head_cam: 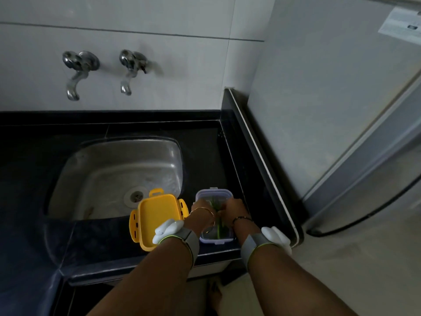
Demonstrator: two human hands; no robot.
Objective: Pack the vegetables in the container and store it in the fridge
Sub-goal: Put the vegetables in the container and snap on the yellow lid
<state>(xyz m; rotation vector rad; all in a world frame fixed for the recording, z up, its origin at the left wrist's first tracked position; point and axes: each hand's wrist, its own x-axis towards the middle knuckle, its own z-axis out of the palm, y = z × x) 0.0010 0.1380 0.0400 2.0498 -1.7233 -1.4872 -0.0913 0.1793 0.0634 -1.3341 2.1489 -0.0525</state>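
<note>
A clear rectangular container [213,192] with a pale lilac rim stands on the black counter, right of the sink. Green vegetable stalks [219,226] lie inside it, running lengthwise. My left hand [201,207] and my right hand [234,207] are both over the container, fingers curled down onto the green stalks; the fingertips are hidden. Just left of the container a yellow lid [157,217] with side clips lies on the counter edge beside the sink. The grey fridge [330,87] stands to the right with its door shut.
A steel sink [118,174] fills the counter's left half, with two wall taps [77,71] above it. The black counter [205,144] has a raised right edge next to the fridge. Pale floor lies at the lower right.
</note>
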